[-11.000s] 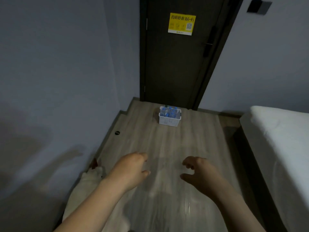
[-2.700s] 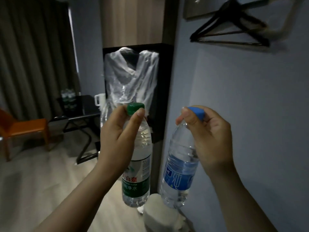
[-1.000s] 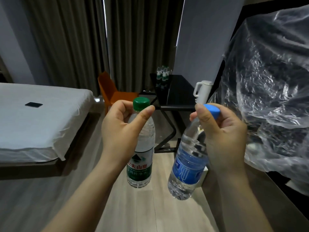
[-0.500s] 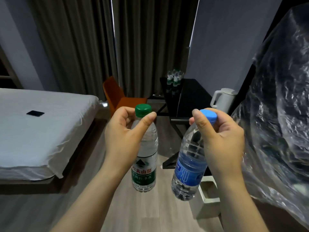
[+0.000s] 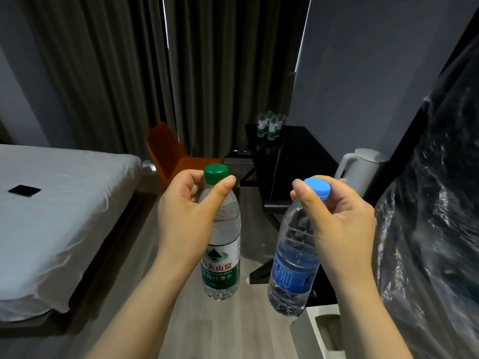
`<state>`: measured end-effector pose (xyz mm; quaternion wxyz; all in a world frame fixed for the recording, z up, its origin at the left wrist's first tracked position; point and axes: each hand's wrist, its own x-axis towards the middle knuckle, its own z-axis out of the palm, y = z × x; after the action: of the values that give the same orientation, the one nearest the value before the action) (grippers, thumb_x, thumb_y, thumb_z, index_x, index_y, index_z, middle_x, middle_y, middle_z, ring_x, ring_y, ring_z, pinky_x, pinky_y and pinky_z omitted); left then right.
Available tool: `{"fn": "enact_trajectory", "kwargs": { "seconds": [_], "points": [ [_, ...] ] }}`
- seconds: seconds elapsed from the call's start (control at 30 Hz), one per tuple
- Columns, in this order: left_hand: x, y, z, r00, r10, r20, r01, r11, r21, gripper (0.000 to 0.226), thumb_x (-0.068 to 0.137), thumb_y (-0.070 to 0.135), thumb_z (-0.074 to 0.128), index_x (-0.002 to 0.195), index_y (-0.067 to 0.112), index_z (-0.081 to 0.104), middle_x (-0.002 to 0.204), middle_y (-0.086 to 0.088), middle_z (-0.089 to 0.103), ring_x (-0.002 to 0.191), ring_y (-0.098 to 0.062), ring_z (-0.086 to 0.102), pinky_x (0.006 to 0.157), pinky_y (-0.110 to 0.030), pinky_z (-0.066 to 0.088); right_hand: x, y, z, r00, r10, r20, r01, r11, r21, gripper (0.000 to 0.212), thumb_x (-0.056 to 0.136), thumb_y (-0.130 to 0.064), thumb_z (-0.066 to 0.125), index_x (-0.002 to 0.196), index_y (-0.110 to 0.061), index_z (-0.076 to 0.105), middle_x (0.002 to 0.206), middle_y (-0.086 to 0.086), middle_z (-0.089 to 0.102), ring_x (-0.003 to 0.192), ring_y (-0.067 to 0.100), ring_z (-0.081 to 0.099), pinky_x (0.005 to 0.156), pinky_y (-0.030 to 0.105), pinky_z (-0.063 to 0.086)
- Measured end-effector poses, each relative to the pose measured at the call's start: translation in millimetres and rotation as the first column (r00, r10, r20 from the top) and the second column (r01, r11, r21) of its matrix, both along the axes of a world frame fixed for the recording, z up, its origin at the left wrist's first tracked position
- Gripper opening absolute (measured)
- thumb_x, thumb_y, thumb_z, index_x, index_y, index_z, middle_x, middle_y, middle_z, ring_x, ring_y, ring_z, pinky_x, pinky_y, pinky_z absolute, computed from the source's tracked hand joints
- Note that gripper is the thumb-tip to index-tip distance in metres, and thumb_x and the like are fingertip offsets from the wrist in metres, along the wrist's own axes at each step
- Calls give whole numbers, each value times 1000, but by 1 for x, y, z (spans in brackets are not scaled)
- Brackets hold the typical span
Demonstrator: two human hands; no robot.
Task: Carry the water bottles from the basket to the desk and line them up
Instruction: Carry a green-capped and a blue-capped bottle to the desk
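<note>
My left hand (image 5: 184, 216) pinches the neck of a green-capped, green-labelled water bottle (image 5: 221, 257), which hangs upright in front of me. My right hand (image 5: 342, 224) grips the neck of a blue-capped, blue-labelled water bottle (image 5: 293, 270), tilted slightly to the left at its base. Ahead stands the black desk (image 5: 303, 156), with several green-labelled bottles (image 5: 270, 124) grouped at its far left corner. The basket is out of view.
A white kettle (image 5: 359, 172) stands on the desk's near right corner. An orange chair (image 5: 171, 154) sits left of the desk, before dark curtains. A white bed (image 5: 51, 216) with a black phone (image 5: 24, 190) fills the left. Plastic-wrapped clothing (image 5: 435, 216) hangs at right; a white bin (image 5: 326, 330) sits below.
I have moved forward along the floor, so the desk, kettle and chair are nearer and larger. Both hands hold their bottles as before.
</note>
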<state>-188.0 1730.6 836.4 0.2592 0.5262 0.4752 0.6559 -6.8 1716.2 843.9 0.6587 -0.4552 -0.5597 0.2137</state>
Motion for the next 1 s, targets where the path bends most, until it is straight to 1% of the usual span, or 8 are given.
{"fn": "enact_trajectory", "kwargs": {
  "seconds": [0.1,0.23,0.43,0.6,0.7,0.8,0.9,1.0],
  "points": [
    [-6,47,-3,1000,-29,4,29,1000,-2,25,72,47,69,88,29,66,86,11,73,82,-4,69,68,-15,53,-7,43,-2,1000,-23,20,23,1000,2,20,79,-44,68,82,-24,69,78,-4,71,73,10,66,65,12,48],
    [-20,114,-4,996,-93,9,93,996,-4,30,71,47,69,90,24,67,87,6,73,84,-8,70,73,-25,56,-22,106,-2,998,-65,24,65,998,0,16,80,-40,70,81,-24,69,78,-4,71,72,8,65,65,13,48],
    [-48,212,0,986,-166,-18,166,986,-5,27,71,45,69,89,24,66,85,9,73,81,-5,69,69,-18,56,-52,196,1,994,-111,11,111,993,-30,17,79,-40,71,83,-23,70,78,-5,70,72,9,65,64,13,49],
    [-64,275,-4,984,-179,-9,179,984,-9,27,72,41,71,89,22,67,86,6,73,83,-8,70,73,-26,57,-71,253,1,995,-95,16,96,994,-48,14,80,-37,71,82,-24,70,77,-5,70,69,7,64,62,11,48],
    [-67,312,-4,981,-191,-16,191,982,-10,25,71,43,70,87,24,66,85,8,73,81,-7,69,72,-23,57,-76,290,2,995,-94,17,95,994,-52,13,80,-37,70,82,-24,69,77,-3,70,68,7,64,62,12,49],
    [-65,355,-2,981,-194,-23,193,981,-11,22,70,44,69,85,28,66,84,10,73,79,-4,69,69,-18,55,-74,334,1,996,-86,-11,86,995,-58,16,80,-36,71,82,-21,70,74,1,69,66,11,64,60,14,49],
    [-58,395,-2,981,-193,-25,193,981,5,22,71,43,70,85,27,66,85,13,73,79,-1,69,68,-14,54,-70,376,0,997,-71,-19,70,996,-46,13,80,-34,73,81,-21,70,74,-1,70,65,5,64,60,10,47],
    [-47,440,0,981,-189,-40,189,982,15,22,70,43,71,85,27,65,84,13,73,77,-2,70,66,-15,55,-60,422,2,997,-75,-28,74,997,-14,11,79,-33,73,79,-23,70,73,-5,70,64,1,63,59,7,46]
  ]
}}
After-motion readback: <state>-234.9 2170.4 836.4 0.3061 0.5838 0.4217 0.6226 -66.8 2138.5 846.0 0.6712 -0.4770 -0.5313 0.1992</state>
